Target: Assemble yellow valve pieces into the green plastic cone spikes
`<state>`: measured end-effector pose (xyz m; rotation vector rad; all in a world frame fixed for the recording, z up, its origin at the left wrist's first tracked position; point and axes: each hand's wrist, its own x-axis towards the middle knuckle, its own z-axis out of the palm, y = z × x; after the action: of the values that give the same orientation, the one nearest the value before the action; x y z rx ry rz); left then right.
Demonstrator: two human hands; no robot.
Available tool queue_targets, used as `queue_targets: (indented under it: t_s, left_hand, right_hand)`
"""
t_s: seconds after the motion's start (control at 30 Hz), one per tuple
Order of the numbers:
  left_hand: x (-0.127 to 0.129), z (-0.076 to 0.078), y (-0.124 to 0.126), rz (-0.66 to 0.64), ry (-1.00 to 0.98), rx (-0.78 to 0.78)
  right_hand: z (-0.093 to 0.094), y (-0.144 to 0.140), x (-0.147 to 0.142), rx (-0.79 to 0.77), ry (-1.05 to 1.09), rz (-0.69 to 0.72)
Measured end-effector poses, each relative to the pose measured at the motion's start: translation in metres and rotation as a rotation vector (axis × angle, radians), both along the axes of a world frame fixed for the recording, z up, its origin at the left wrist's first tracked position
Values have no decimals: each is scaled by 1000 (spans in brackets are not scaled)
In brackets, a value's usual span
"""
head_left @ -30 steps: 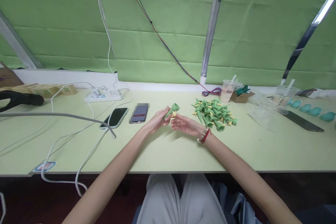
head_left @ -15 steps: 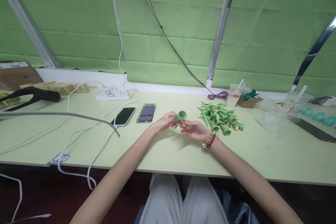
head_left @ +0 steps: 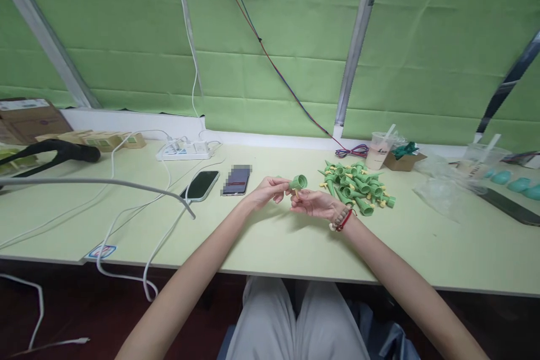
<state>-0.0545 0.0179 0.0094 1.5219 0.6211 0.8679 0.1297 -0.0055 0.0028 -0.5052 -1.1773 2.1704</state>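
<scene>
A green plastic cone (head_left: 298, 183) with a small yellow piece on it is held above the table between both hands. My left hand (head_left: 265, 192) pinches its narrow end. My right hand (head_left: 314, 203), with a red and beaded bracelet at the wrist, lies palm up under the cone and its fingertips touch the yellow piece. Just to the right lies a pile of several like green cones (head_left: 358, 185) with yellow pieces.
Two phones (head_left: 201, 185) (head_left: 237, 180) lie left of my hands, with white cables and a power strip (head_left: 184, 150) behind. A drink cup (head_left: 378, 152), a small box (head_left: 403, 161), a clear bag (head_left: 442, 185) and teal parts (head_left: 518, 184) stand at right. Cardboard boxes (head_left: 29, 118) sit far left.
The cone has turned in my hands so its open wide end faces the camera more, and both hands have shifted slightly right. The view has panned left.
</scene>
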Motion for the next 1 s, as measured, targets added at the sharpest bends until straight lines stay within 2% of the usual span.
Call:
queue_targets:
  t_s: [0.13,0.23,0.33,0.43,0.5,0.57,0.6,0.67,0.73,0.8,0.9,1.0]
  left_hand:
    - [3,-2,0,179,66,63]
    - [7,-2,-3,288,114,99]
    - [12,-3,-6,367,128,116]
    - [16,-8,-6,399,152,134]
    - [16,-11,-4,389,196,176]
    - [16,-15,-3,347,258,220]
    - [16,-16,-3,316,286,235]
    - [16,-18,-2,258,306,252]
    - [16,-18,-1,238,288,251]
    - [15,-17,-1,250,250,239]
    - [15,-16,0,263,196,220]
    - [14,-17,1,238,203,246]
  right_hand:
    - [0,4,-2,39,-90,-198]
    - [-1,3,-5,52,-156,-418]
    - [-3,1,-10,136,-224,-651]
    - [-6,0,-12,388,-375,-862]
    - [-9,1,-12,678,-520,-980]
    - [-12,2,-11,952,-660,-1039]
    - [-13,2,-11,1038,-708,-1045]
    - [-15,2,-10,1093,-733,-1048]
    - [-15,3,-11,1007,-667,-1047]
    - [-14,2,-12,794,-560,-997]
    - [-12,2,-12,418,-426,-780]
    - [-12,3,-10,233,-315,-545]
